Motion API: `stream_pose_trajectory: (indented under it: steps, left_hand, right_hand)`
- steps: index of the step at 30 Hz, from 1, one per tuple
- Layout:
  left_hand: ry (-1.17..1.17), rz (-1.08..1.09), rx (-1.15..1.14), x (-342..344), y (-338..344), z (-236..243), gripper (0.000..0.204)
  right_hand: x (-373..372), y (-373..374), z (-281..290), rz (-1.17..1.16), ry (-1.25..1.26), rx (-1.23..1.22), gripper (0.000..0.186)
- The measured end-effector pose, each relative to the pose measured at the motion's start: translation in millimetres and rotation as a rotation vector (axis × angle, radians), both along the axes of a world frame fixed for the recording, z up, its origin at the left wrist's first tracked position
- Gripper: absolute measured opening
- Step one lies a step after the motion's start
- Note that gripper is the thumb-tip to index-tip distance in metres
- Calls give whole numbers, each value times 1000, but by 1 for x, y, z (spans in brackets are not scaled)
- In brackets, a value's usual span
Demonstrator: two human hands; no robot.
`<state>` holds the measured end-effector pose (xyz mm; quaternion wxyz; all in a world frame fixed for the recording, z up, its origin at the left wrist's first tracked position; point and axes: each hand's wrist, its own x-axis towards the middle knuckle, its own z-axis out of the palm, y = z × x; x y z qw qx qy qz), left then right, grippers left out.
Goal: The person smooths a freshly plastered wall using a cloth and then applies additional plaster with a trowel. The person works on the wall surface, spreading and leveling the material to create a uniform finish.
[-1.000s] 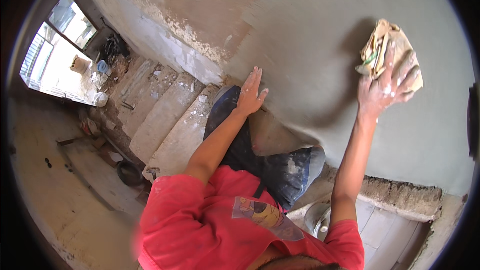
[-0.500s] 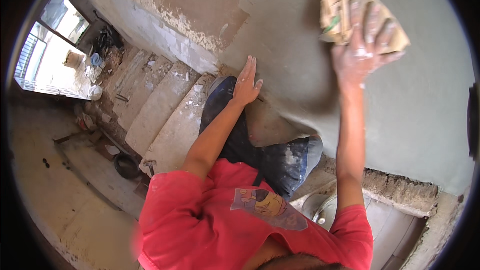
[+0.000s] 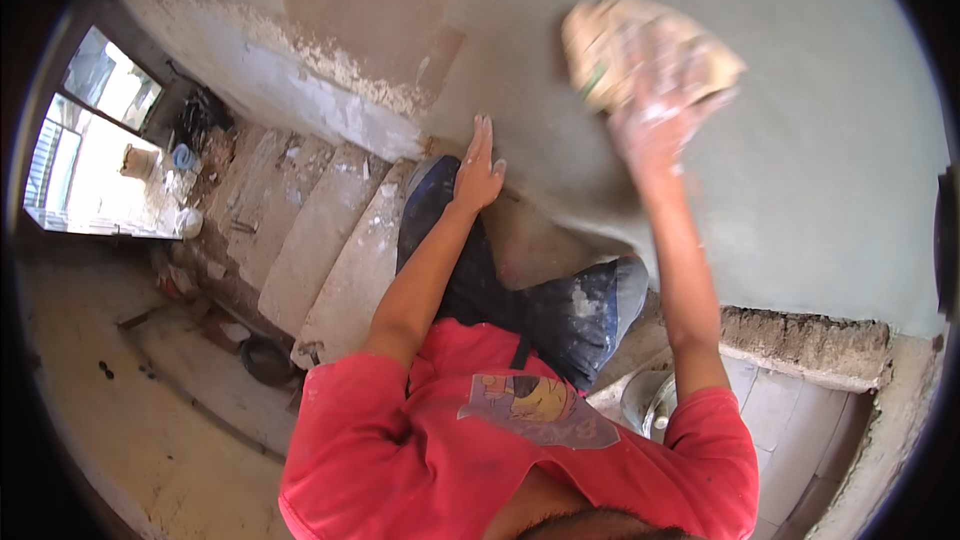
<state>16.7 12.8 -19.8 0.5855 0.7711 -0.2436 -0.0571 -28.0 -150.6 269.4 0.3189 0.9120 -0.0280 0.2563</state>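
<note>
My right hand [image 3: 655,125], dusted white and slightly blurred, presses a folded tan pad [image 3: 590,40] flat against the smooth grey plastered wall [image 3: 800,190]. The pad looks like crumpled paper or cloth and has a small green mark; I cannot tell which material it is. Fingers spread over its face, the hand covers much of it. My left hand [image 3: 480,170] holds nothing; its fingers are stretched out and point toward the wall, just above my dark-trousered knee [image 3: 430,185]. Whether its fingertips touch the wall cannot be made out.
Worn, dusty steps [image 3: 320,240] descend to the left toward a bright opening [image 3: 100,160] with rubble and bags. A dark round container [image 3: 267,360] lies below them. Behind my right arm are a metal bowl-like vessel [image 3: 645,395], a broken ledge [image 3: 810,345] and pale tiles [image 3: 770,405].
My right hand has slid the pad left and slightly down across the wall. The left hand stays stretched out in nearly the same place. The view has shifted a little.
</note>
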Motion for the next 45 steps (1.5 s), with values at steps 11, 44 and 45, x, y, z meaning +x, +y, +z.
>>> stream_pose_trajectory:
  steps: [11, 44, 45]
  left_hand:
    - [-107, 21, -25, 1, -5, -1, 91]
    - [-156, -20, 28, 9, -15, -35, 96]
    - [-194, -3, 82, 11, -15, -38, 97]
  right_hand:
    - [-68, -61, -33, -60, -20, 57, 61]
    - [-144, -118, -27, 35, -677, 193, 49]
    - [-149, -109, -40, 125, -665, 194, 52]
